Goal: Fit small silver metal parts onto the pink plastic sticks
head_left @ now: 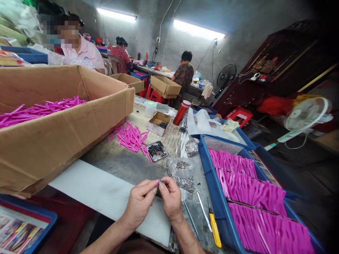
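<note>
In the head view, the L hand [140, 201] and R hand [171, 201] are meeting just below centre, approx. 6 o'clock in the frame, both pinching w/ thumb + fingertips at a small magenta piece [158, 183]; the fingers are hiding most of it, so its full shape isn't showing. Judging by the loose magenta sticks [132, 138] lying at 11 o'clock from the hands, it's prob. weighing v. little, feeling fairly stiff like plastic, and poss. turning slippery on its smooth sides; it's not looking fragile, tho hard squeezing may be bending a thin end. Best hold is prob. being a light pinch around mid-length, w/ ends left free. Re writing: the small carton [155, 129] at 12 o'clock, sitting beyond the tray of black bits [161, 157], is carrying a label, but its print is coming out too small to read. The blue-rimmed tray [53, 216] betw. 8 and 9 o'clock is showing colourful printing, also illegible. No brand is showing clearly on the yellow-handled tool [215, 229] at 4 o'clock or the blue crate [215, 183] at 3.
</note>
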Motion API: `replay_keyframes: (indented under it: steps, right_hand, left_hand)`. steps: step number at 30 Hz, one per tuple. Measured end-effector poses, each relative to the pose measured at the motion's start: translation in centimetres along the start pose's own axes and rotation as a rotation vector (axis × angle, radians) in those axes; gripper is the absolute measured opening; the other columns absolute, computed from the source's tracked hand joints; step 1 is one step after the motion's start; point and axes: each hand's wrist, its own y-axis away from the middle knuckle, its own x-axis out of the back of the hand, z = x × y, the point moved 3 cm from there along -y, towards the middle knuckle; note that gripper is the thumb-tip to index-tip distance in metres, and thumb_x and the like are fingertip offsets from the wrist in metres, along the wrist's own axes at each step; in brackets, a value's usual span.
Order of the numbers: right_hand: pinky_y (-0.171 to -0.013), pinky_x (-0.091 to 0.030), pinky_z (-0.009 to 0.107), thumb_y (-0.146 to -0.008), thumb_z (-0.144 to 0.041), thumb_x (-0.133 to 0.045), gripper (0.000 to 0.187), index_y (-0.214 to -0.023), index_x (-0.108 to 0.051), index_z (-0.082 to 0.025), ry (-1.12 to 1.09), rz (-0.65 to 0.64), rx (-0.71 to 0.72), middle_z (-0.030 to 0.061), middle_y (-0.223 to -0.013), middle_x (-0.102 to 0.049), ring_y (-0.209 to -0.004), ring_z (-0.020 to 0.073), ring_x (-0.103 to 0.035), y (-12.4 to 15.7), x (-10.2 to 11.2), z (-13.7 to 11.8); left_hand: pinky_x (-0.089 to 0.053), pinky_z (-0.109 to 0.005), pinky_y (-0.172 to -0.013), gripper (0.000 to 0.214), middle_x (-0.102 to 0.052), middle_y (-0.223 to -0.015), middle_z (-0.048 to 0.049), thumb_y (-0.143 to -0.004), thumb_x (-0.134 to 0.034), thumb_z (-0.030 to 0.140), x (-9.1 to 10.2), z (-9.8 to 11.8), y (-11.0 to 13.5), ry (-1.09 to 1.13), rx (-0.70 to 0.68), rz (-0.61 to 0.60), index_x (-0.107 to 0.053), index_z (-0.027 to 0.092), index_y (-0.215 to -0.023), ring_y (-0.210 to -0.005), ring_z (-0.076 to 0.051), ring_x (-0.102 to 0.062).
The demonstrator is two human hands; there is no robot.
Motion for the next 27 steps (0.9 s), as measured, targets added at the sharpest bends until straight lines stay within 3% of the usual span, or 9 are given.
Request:
replay_keyframes:
  steps: [5, 10, 15, 18, 20, 24, 27]
  right_hand:
    - [-0.047, -0.034, 0.021, -0.075, -0.033, -0.046, 0.018, -0.064, -0.046, -0.018, -0.034, -0.015, -0.042, -0.004, -0.054, -0.039, -0.05, 0.0102, -0.037, 0.1, -0.1, 0.1]
    - [-0.053, -0.036, 0.023, -0.075, -0.032, -0.047, 0.016, -0.069, -0.048, -0.018, 0.05, 0.034, 0.034, -0.002, -0.06, -0.044, -0.056, 0.0115, -0.041, 0.2, 0.0, 0.0]
    - [-0.048, -0.033, 0.021, -0.078, -0.033, -0.042, 0.02, -0.065, -0.045, -0.018, -0.004, -0.023, -0.005, -0.0044, -0.055, -0.037, -0.05, 0.0101, -0.036, 0.2, -0.1, 0.1]
    - [-0.052, -0.034, 0.022, -0.078, -0.033, -0.043, 0.018, -0.069, -0.047, -0.018, 0.074, 0.008, 0.056, -0.0028, -0.059, -0.042, -0.055, 0.0112, -0.039, 0.2, 0.0, 0.0]
    - [-0.053, -0.035, 0.023, -0.079, -0.032, -0.043, 0.018, -0.069, -0.047, -0.018, 0.14, 0.036, 0.089, -0.0021, -0.06, -0.043, -0.056, 0.0116, -0.04, 0.2, 0.1, -0.1]
    - [-0.049, -0.034, 0.022, -0.081, -0.032, -0.039, 0.019, -0.067, -0.044, -0.019, 0.108, -0.003, 0.06, -0.0034, -0.057, -0.038, -0.052, 0.0109, -0.038, 0.3, 0.0, -0.1]
    - [-0.052, -0.035, 0.023, -0.08, -0.031, -0.039, 0.016, -0.071, -0.046, -0.019, 0.167, 0.023, 0.118, -0.0019, -0.061, -0.042, -0.056, 0.0118, -0.041, 0.3, 0.1, -0.2]
  left_hand:
    - [-0.045, -0.023, -0.058, 0.025, -0.059, -0.072, -0.0047, -0.074, -0.048, 0.015, 0.0, 0.6, 0.0, -0.066, -0.117, 0.018, -0.064, 0.018, -0.093, -0.064, -0.013, -0.053]
    - [-0.037, -0.017, -0.035, 0.025, -0.053, -0.062, -0.0011, -0.075, -0.048, 0.019, -0.1, 0.3, 0.0, 0.016, 0.021, 0.024, -0.064, 0.016, -0.093, -0.038, -0.006, -0.041]
    - [-0.045, -0.021, -0.052, 0.023, -0.058, -0.07, -0.0043, -0.073, -0.05, 0.016, -0.1, 0.8, -0.1, -0.039, -0.091, 0.031, -0.066, 0.017, -0.089, -0.057, -0.011, -0.052]
    - [-0.038, -0.017, -0.037, 0.024, -0.054, -0.063, -0.002, -0.074, -0.048, 0.018, -0.2, 0.6, -0.2, 0.014, -0.008, 0.03, -0.065, 0.015, -0.091, -0.04, -0.006, -0.043]
    - [-0.037, -0.017, -0.035, 0.024, -0.053, -0.062, -0.0017, -0.074, -0.048, 0.018, -0.2, 0.7, -0.3, 0.01, -0.001, 0.037, -0.065, 0.015, -0.091, -0.039, -0.006, -0.042]
    - [-0.046, -0.023, -0.056, 0.024, -0.059, -0.07, -0.0049, -0.073, -0.049, 0.016, -0.2, 1.3, -0.3, -0.069, -0.15, 0.035, -0.065, 0.018, -0.091, -0.061, -0.013, -0.054]
    - [-0.042, -0.018, -0.041, 0.025, -0.055, -0.063, -0.0028, -0.074, -0.048, 0.018, -0.3, 0.8, -0.4, -0.018, -0.061, 0.027, -0.064, 0.016, -0.093, -0.045, -0.008, -0.047]
